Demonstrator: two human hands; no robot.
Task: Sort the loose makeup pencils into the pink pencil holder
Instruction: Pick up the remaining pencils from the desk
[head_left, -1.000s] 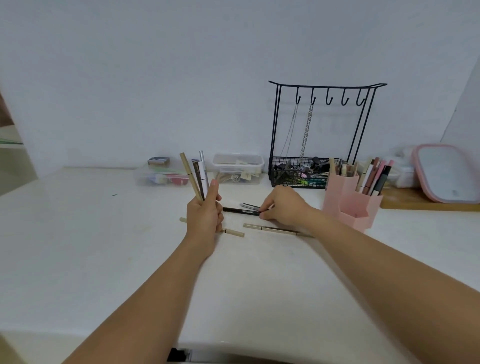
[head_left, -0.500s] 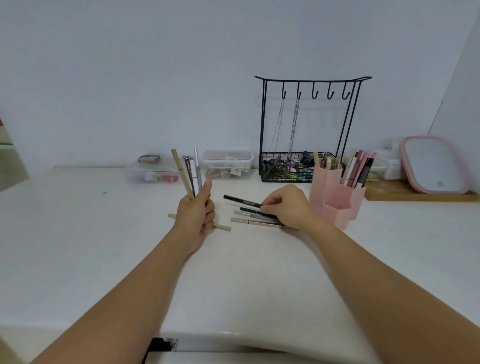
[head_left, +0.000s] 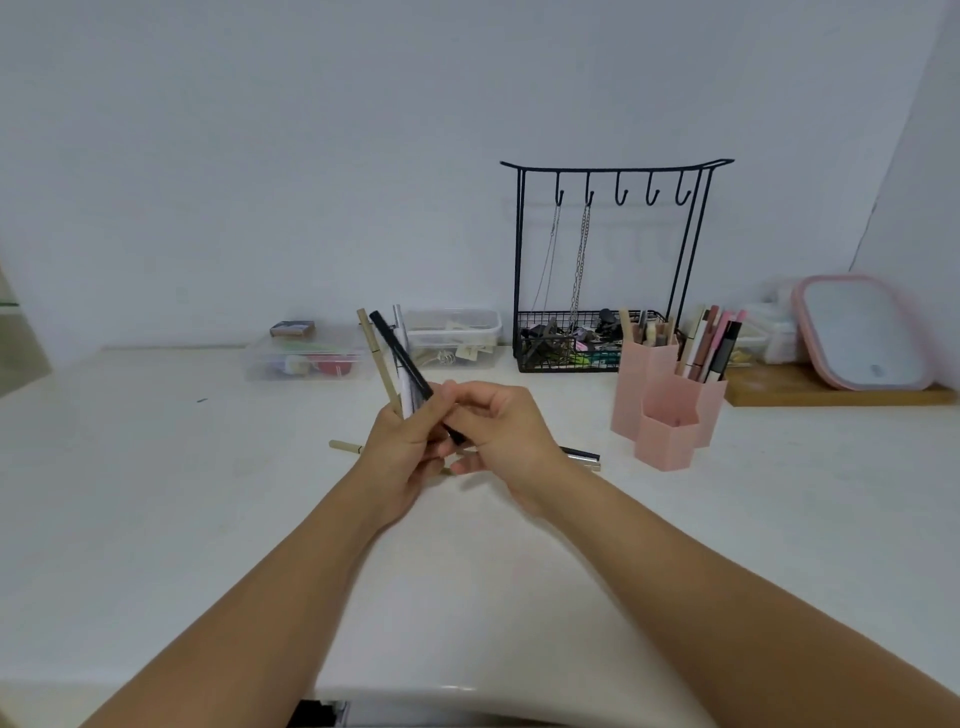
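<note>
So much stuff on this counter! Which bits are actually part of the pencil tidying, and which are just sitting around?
Part of the job:
- pencils gripped in the left hand
- black pencil pinched by the right hand
- loose pencils on the counter
- pink pencil holder

Just sitting around:
- black wire jewellery stand
- clear plastic boxes
- pink-rimmed mirror

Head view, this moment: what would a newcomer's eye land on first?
Dead centre, the left hand grips a fan of makeup pencils pointing up, and the right hand pinches the lower end of the black pencil among them. To the right stands the pink pencil holder, partly filled, with the black wire jewelry stand behind it at the wall.
</note>
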